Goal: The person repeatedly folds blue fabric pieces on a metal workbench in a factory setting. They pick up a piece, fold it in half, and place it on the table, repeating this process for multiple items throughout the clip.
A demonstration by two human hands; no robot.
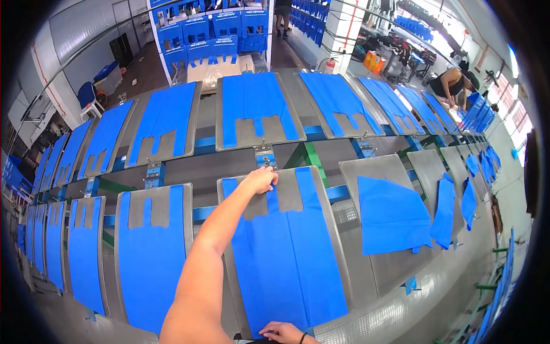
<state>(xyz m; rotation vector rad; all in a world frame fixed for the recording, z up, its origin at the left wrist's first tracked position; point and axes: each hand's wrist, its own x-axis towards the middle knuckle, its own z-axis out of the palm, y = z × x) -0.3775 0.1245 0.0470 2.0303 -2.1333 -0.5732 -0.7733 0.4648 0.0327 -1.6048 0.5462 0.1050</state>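
Observation:
Before me a blue fabric vest-style bag (275,258) lies on a grey printing board (320,180), its handle straps pointing away from me. My left hand (260,179) reaches across to the far end, fingers curled over the tip of the bag's middle tab (272,202). Down at the near edge, my right hand (281,332), with a black band at the wrist, rests its fingers on the bag's lower corner. Whether those fingers grip the fabric cannot be made out. To the right, another blue bag (393,219) lies skewed and partly folded on its board.
Flat blue bags (150,253) cover boards leftward and along the opposite row (251,99). Rumpled bags (442,210) lie further right. Metal hinge brackets (265,157) and a green beam (316,165) sit between rows. A person (451,84) bends over the far right end. Printed bags hang behind.

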